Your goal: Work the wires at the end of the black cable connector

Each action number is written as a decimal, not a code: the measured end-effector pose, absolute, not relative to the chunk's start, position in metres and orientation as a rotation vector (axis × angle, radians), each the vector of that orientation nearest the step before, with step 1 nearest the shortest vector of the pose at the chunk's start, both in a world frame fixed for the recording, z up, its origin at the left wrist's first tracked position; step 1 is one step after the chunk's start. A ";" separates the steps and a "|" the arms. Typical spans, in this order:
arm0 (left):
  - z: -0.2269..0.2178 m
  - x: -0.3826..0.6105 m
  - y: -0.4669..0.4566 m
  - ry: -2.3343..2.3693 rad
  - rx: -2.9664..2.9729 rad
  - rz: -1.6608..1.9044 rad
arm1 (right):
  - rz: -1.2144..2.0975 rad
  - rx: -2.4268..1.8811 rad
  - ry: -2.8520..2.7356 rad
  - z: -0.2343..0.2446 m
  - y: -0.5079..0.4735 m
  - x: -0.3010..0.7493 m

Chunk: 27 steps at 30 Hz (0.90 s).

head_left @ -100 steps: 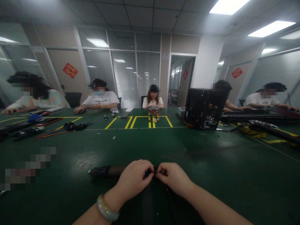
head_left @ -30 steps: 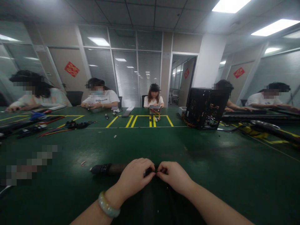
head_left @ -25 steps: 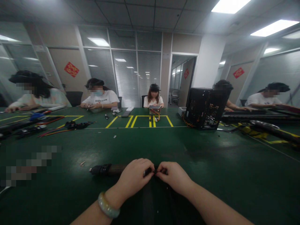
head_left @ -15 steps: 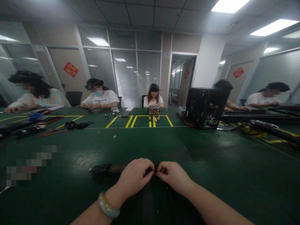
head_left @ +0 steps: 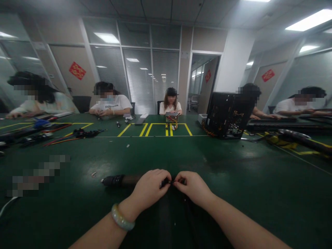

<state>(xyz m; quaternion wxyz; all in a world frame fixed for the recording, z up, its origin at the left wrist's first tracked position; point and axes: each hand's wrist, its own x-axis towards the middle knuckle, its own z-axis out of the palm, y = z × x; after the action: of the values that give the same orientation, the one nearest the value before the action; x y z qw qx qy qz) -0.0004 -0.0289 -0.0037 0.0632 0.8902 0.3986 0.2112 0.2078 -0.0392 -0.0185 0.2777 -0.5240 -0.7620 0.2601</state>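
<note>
Close together over the green table (head_left: 116, 218), my two hands meet fingertip to fingertip. My left hand (head_left: 153, 185), with a pale bangle (head_left: 122, 218) on its wrist, is closed around a small dark piece (head_left: 164, 182); its kind is too unclear to name. My right hand (head_left: 193, 188) pinches at the end of that piece, and what sits between its fingertips is too small to make out. Behind my left hand lies a dark rod-shaped tool (head_left: 114, 180) with a black ribbed end and a metal tip, partly hidden by the hand.
A black computer case (head_left: 229, 116) stands at the back right. Bundled cables (head_left: 80, 133) lie on the left, and a dark bar with yellow material (head_left: 287, 138) on the right. Several people sit around the far side, one (head_left: 171, 103) straight across with a wired metal box (head_left: 173, 117).
The camera view has tilted slightly downward. My hands stay together at the small dark piece, with hardly any shift in the fingers.
</note>
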 end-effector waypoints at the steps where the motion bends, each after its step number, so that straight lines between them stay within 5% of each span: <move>1: -0.004 0.000 -0.029 1.202 2.691 0.642 | 0.708 -1.399 -2.046 -0.019 -0.039 0.208; 27: -0.002 0.000 -0.029 1.183 2.706 0.660 | 0.757 -1.430 -2.038 -0.020 -0.039 0.208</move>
<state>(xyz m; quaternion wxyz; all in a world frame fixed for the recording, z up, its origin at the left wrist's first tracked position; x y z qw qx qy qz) -0.0001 -0.0291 -0.0024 0.0579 0.8928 0.3902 0.2176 0.2082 -0.0387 -0.0205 0.2664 -0.5297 -0.7549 0.2804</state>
